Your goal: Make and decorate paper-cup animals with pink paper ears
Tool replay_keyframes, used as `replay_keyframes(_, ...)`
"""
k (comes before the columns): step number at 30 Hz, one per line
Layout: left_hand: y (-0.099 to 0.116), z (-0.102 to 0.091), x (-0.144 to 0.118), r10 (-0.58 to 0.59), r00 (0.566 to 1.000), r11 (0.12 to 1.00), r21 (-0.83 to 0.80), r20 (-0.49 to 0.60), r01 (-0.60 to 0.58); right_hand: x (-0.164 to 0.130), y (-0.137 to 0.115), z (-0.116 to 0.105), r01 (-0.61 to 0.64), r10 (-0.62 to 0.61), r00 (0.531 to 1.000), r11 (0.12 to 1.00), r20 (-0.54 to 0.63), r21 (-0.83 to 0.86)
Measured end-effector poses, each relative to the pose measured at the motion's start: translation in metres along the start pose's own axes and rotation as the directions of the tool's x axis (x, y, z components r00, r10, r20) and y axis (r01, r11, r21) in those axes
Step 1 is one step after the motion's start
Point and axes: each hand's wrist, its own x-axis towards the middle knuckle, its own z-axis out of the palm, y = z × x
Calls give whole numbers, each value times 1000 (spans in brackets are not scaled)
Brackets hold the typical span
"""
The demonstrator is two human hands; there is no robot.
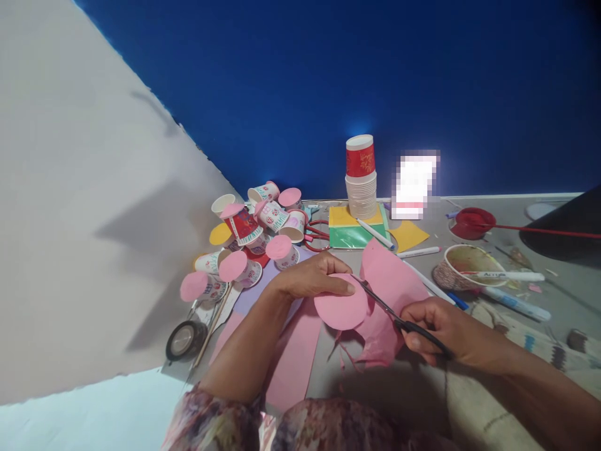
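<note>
Between the thumb and fingers of my left hand [323, 275] is a pink paper circle [339, 313], held near its upper edge. My right hand [436, 329] is closed on the black handles of a pair of scissors [382, 305]. The blades point up and left, along the right edge of the circle. A larger, ragged sheet of pink paper [389, 275] lies behind and under the blades; whether it still joins the circle I cannot tell. Thin pink paper scraps [342, 354] hang or lie just below the circle.
Small paper cups with pink discs [241, 269] crowd the left, near a roll of black tape [184, 341]. A tall cup stack [361, 181] stands at the back by the blue wall. Markers, a bowl [474, 266] and a red thread spool [472, 223] lie right.
</note>
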Motion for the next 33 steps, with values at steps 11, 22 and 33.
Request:
replay_keyframes(11, 3, -2, -3, -4, 1000, 999, 38, 15, 3, 1, 2, 2, 7, -7, 1000, 1000, 17, -8)
replay_keyframes(22, 1, -1, -1, -4, 999, 995, 101, 53, -1, -2, -7, 4, -24, 24, 1000, 998, -9, -55)
replay_keyframes(33, 2, -3, -4, 34, 998, 987, 155, 55, -42, -2, -1, 4, 40, -40, 999, 999, 33, 25)
